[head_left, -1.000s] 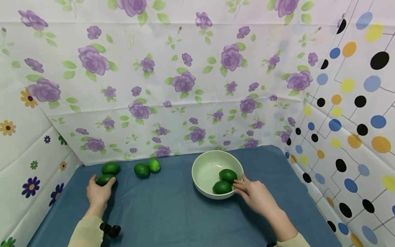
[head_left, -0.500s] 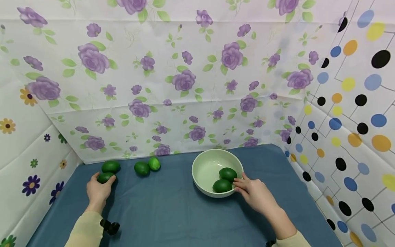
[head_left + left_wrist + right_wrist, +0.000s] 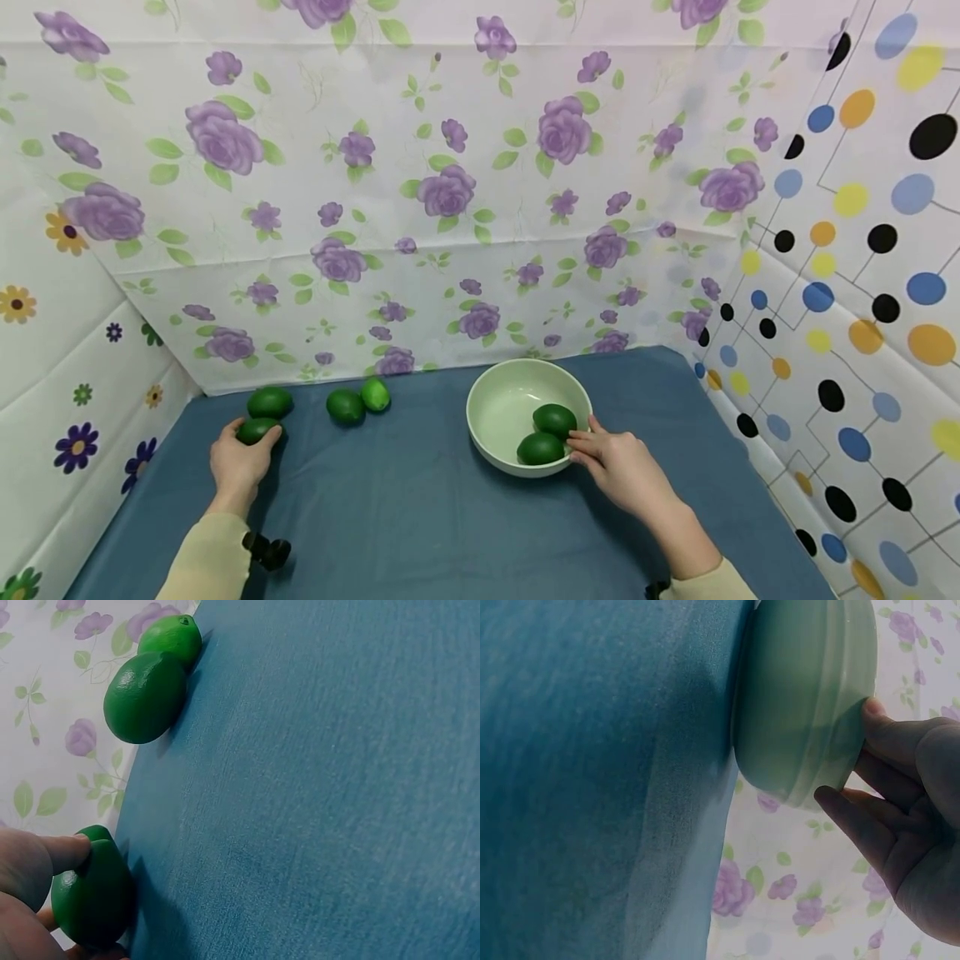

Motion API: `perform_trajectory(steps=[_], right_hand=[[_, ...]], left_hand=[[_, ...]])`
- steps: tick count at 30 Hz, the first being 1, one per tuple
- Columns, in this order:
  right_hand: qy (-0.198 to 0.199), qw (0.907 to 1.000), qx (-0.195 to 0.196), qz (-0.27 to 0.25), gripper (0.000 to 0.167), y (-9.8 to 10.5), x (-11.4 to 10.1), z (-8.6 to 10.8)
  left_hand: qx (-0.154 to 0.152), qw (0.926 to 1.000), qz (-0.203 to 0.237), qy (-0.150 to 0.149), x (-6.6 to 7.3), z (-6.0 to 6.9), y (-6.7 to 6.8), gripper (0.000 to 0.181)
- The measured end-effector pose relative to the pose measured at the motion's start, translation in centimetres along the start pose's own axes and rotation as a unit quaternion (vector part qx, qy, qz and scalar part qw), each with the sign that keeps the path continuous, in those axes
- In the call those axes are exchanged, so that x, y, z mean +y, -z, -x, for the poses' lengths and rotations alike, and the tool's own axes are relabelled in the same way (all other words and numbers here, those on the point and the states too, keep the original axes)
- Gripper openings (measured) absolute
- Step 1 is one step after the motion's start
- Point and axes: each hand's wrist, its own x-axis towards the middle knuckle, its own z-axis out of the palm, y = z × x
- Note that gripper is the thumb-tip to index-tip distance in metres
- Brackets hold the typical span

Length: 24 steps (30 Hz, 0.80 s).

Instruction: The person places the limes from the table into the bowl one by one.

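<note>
My left hand (image 3: 240, 462) pinches a dark green oval fruit (image 3: 257, 430) at the left of the table, partly covered by the fingers. Just behind it lies another dark green fruit (image 3: 270, 402). In the left wrist view the thumb rests on top of the held fruit (image 3: 94, 900). At the right stands a pale green bowl (image 3: 495, 417) with two dark green fruits (image 3: 540, 448) inside. My right hand (image 3: 621, 471) holds the bowl's right rim, some fingers over the edge. Seen from the right wrist, fingertips touch the bowl's outer wall (image 3: 802, 697).
A dark green fruit (image 3: 346, 407) and a smaller bright green fruit (image 3: 375, 395) touch each other near the back edge. Blue cloth (image 3: 420, 517) covers the table. A flowered sheet (image 3: 450, 250) hangs behind, with patterned sheets at both sides.
The head view has tilted slightly, so the scene sits a little higher in it. Both hands, the fruits and the bowl keep nearly the same places.
</note>
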Motion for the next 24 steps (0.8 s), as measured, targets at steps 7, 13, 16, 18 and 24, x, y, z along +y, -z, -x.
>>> perform_trajectory(steps=[7, 13, 16, 18, 24], right_hand=[[0.0, 1.0, -0.002, 0.001, 0.032, 0.09, -0.12, -0.06], [-0.001, 1.0, 0.003, 0.001, 0.032, 0.11, -0.15, -0.03], [-0.003, 1.0, 0.002, 0.0, 0.032, 0.09, -0.15, -0.02], [-0.005, 1.0, 0.001, 0.0, 0.032, 0.09, -0.14, -0.02], [-0.007, 1.0, -0.001, 0.001, 0.032, 0.04, -0.06, 0.01]], left_hand=[[-0.007, 0.9998, -0.005, 0.017, -0.3, 0.09, 0.15, 0.092], [-0.021, 0.9987, 0.029, 0.037, -0.48, 0.01, 0.54, 0.098], [-0.02, 0.9976, 0.048, 0.046, -0.43, -0.05, 0.75, 0.1], [-0.017, 0.9973, 0.052, 0.048, -0.41, -0.05, 0.82, 0.098], [-0.01, 0.9962, 0.066, 0.056, -0.51, 0.09, 0.91, 0.099]])
